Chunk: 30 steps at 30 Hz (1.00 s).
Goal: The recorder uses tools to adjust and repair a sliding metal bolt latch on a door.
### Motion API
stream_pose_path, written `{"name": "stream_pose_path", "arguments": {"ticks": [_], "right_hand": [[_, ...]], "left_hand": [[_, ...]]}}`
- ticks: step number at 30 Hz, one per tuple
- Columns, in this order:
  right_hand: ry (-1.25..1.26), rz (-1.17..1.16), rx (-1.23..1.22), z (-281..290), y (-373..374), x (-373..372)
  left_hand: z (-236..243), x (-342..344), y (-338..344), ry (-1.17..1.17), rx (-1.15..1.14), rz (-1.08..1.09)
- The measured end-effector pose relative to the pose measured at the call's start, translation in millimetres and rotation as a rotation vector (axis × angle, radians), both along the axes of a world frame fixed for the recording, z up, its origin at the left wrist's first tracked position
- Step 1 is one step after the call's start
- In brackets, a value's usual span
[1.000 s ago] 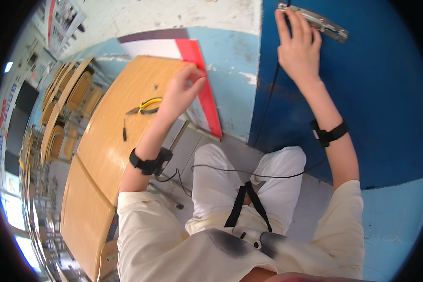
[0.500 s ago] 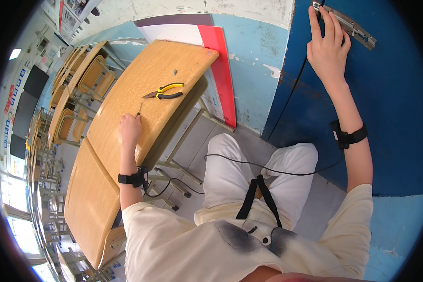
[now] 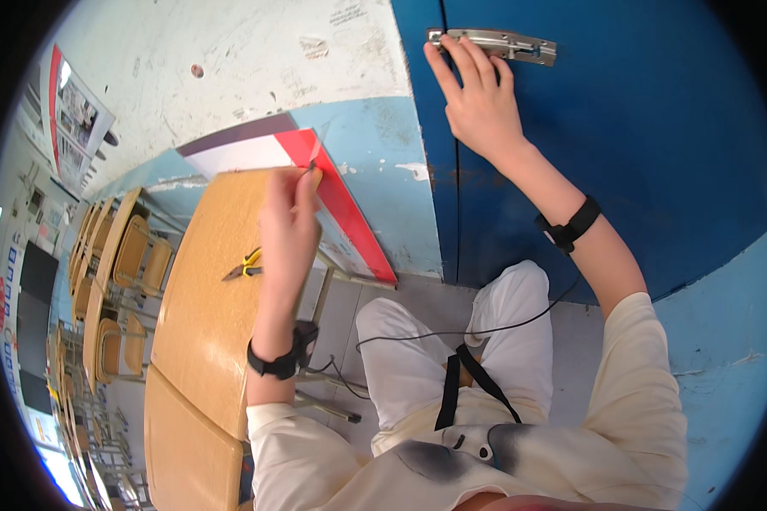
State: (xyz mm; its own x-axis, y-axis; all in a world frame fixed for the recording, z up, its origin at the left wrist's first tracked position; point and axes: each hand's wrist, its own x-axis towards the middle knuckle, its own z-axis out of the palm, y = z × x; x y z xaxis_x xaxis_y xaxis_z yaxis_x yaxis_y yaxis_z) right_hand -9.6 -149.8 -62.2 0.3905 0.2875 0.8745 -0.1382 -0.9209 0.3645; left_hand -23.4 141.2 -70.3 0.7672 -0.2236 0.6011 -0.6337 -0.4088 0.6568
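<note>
My left hand is raised over the desk's far corner, smeared by motion. Its fingers pinch a small screwdriver, whose thin shaft points up; the handle is mostly hidden. Up on the blue door, the fingertips of my right hand hold the left end of a silver door bolt, beside the dark gap at the door's edge. Yellow-and-black pliers lie on the wooden desk, their handles partly behind my left wrist.
A red, white and purple board leans on the blue-and-white wall behind the desk. Rows of desks and chairs stand to the left. A black cable runs across my knees between the wrist straps.
My left hand has lifted off the desk with the screwdriver and moved up and right, toward the door. My right hand stays at the bolt. The view has shifted, showing more wall.
</note>
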Motion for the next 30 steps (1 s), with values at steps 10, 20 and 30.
{"name": "stream_pose_path", "arguments": {"ticks": [10, 20, 30], "right_hand": [[0.01, 0.091, 0.081, 5, 6, -2], [-0.015, 0.111, 0.116, 2, 3, 1], [-0.032, 0.093, 0.104, 1, 1, 1]], "left_hand": [[53, 31, -125, -0.13, -0.022, -0.08], [55, 32, -136, -0.069, -0.066, -0.104], [50, 32, -138, -0.1, -0.031, -0.078]]}}
